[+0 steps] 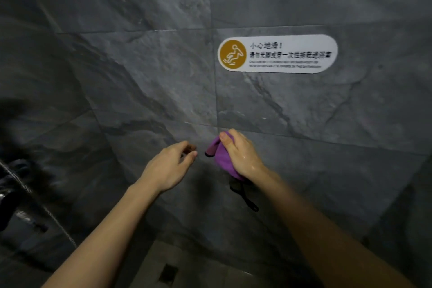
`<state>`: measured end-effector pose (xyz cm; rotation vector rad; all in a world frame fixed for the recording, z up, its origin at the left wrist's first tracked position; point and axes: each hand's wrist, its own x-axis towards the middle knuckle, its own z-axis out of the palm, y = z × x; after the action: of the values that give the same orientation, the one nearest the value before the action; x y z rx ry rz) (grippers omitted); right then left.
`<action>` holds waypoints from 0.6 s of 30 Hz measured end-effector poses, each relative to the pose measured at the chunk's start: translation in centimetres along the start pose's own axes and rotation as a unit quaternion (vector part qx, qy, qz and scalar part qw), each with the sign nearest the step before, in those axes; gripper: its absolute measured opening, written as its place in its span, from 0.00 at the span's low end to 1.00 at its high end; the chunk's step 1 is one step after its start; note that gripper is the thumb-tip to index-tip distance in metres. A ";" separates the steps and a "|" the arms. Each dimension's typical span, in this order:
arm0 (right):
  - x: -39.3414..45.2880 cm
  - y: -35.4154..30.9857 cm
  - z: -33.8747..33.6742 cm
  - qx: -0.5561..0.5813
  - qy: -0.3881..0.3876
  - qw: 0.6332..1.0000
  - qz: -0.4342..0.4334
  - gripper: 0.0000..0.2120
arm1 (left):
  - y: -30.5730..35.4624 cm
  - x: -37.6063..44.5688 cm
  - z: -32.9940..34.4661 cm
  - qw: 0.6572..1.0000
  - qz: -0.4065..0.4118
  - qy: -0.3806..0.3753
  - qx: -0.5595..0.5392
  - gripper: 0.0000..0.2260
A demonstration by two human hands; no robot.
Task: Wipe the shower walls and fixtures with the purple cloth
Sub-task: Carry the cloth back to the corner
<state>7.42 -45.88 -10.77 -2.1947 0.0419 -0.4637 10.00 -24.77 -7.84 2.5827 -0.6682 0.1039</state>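
Hands reach forward side by side toward a dark grey, marble-veined tiled shower wall (145,72), both forearms bare and stretched out from the bottom of the view. The right hand (243,154), wet and glistening, curls its fingers and thumb round a bunched purple microfibre cloth (221,159), holding it up close to the wall just below a tile joint; whether the cloth touches the tile cannot be told. A black loop or strap (245,199) hangs beneath that hand, below the cloth. The left hand (170,166) hangs just beside the cloth, apart from it, its fingers loosely bent and holding nothing.

Above the right hand, a white pill-shaped sign (278,54) is stuck on the wall, with a mustard-yellow disc showing a slipping figure. Its Chinese heading reads "小心地滑!"; the smaller English lines begin "CAUTION WET FLOOR" but blur beyond that.

At the left edge, a dark shower mixer fitting (9,196) and a ribbed metal hose (39,203) run down the side wall. Lower down, a square dark floor drain (168,273) sits in the paler floor between the forearms.
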 end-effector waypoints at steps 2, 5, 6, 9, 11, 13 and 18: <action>-1.1 0.1 -0.9 -0.017 0.016 1.000 0.008 0.18 | 0.6 0.1 0.6 1.000 0.025 -0.004 0.018 0.15; -3.1 0.1 -1.7 -0.037 0.042 0.998 0.021 0.18 | 1.3 -0.1 1.3 0.998 0.062 -0.010 0.024 0.15; -3.8 -0.1 -1.9 -0.042 0.049 0.997 0.031 0.18 | 1.4 -0.2 1.5 0.997 0.075 -0.014 0.021 0.15; -6.2 -0.8 -2.3 -0.058 0.066 0.994 0.059 0.16 | 2.0 -1.1 1.8 0.993 0.110 -0.035 0.010 0.16; -8.1 -1.3 -2.5 -0.070 0.075 0.992 0.074 0.16 | 2.3 -1.8 1.9 0.991 0.129 -0.044 0.003 0.16; -10.0 -1.7 -2.8 -0.082 0.091 0.989 0.084 0.17 | 2.8 -2.5 2.2 0.986 0.157 -0.056 -0.008 0.15; -15.6 -2.2 -4.4 -0.121 0.146 0.972 0.138 0.15 | 5.1 -4.7 3.6 0.969 0.227 -0.094 -0.028 0.15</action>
<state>-8.90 -44.91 -11.56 -2.2908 0.5822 -0.6443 3.31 -28.29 -9.76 2.3585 -1.3047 -0.0153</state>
